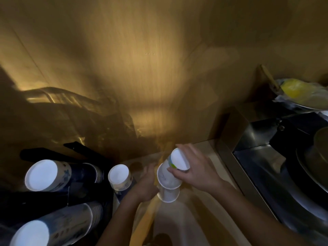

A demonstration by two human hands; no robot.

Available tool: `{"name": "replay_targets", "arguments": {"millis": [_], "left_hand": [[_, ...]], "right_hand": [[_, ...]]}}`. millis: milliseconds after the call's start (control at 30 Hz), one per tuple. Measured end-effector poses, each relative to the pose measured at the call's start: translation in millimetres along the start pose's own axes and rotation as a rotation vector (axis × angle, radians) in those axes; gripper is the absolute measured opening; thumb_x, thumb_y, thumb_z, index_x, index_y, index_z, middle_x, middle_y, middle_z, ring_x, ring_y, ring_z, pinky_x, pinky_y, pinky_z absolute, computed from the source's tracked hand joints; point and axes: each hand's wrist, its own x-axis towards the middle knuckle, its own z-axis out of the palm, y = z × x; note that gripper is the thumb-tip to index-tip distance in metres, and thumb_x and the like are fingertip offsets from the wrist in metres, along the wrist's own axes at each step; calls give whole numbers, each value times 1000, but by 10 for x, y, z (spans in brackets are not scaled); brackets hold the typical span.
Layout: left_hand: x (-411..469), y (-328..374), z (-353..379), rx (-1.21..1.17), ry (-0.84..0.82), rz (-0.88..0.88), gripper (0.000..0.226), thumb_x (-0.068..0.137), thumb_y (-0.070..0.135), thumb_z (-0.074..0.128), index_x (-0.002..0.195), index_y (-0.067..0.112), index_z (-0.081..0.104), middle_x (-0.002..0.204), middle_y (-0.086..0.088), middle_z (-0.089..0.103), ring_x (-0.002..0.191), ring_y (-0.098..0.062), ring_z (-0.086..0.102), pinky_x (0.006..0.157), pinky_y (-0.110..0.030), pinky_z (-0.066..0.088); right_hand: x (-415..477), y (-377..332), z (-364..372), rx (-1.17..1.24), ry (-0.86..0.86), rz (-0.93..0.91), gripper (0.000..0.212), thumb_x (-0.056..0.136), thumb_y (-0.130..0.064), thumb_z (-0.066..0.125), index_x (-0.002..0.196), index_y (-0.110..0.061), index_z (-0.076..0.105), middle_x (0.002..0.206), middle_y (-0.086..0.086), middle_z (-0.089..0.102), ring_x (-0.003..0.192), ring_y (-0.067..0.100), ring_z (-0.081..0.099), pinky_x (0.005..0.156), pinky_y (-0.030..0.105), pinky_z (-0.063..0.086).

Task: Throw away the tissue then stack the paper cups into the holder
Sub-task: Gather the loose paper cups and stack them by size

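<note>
Right hand (195, 167) grips upside-down paper cup (178, 159) above white cup stack (167, 181) held by left hand (144, 185). 3 cup stacks in black holder (85, 196) at left. Sink (266, 157) at right.

Three white paper cups (168, 176) sit nested bottom-up, tilted, above the counter. More inverted white-bottomed, blue-patterned paper cup stacks (47, 175) stand in the dark holder (79, 197) at left.

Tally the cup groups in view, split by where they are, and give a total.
Nested white paper cups held between the left hand and right hand: 1 bundle
Upside-down blue-patterned paper cup stacks in the dark holder at left: 3
Total: 4 groups. The number of cups within each cannot be told.
</note>
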Motion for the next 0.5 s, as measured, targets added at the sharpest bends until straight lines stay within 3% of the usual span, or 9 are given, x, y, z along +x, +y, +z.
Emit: {"name": "replay_targets", "arguments": {"millis": [100, 200, 267, 367, 500], "left_hand": [[-89, 64, -60, -355, 267, -95, 28, 88, 9, 56, 112, 23, 52, 125, -3, 57, 114, -16, 53, 92, -33, 45], [-134, 207, -62, -704, 274, -145, 15, 87, 30, 61, 101, 36, 57, 115, 9, 61, 105, -9, 58, 81, -32, 50], [-136, 260, -37, -681, 202, -172, 27, 84, 37, 63, 110, 30, 58, 118, 5, 62, 108, -13, 58, 88, -38, 52], [-121, 291, 41, -584, 130, -205, 41, 85, 31, 65, 122, 18, 54, 124, -4, 60, 111, -22, 59, 98, -46, 50], [-126, 243, 66, -549, 170, -250, 40, 86, 24, 65, 123, 13, 54, 125, -10, 61, 112, -29, 60, 99, -52, 48]], "right_hand": [[1, 89, 207, -43, -91, 39, 66, 69, -62, 60, 122, -26, 41, 115, -6, 53, 101, 14, 49, 73, 27, 36], [-23, 179, 410, -91, -202, 86, 64, 69, -59, 61, 120, -27, 40, 116, -4, 55, 105, 17, 50, 76, 28, 39], [-65, 237, 511, -53, -288, 145, 65, 70, -54, 64, 123, -27, 38, 120, -3, 53, 108, 18, 51, 81, 32, 43], [-142, 299, 613, 30, -370, 211, 66, 72, -42, 67, 127, -27, 33, 124, -1, 51, 106, 19, 53, 83, 39, 48], [-157, 323, 697, 109, -376, 225, 73, 73, -33, 69, 133, -24, 28, 129, 3, 47, 107, 23, 54, 85, 37, 47]]}}
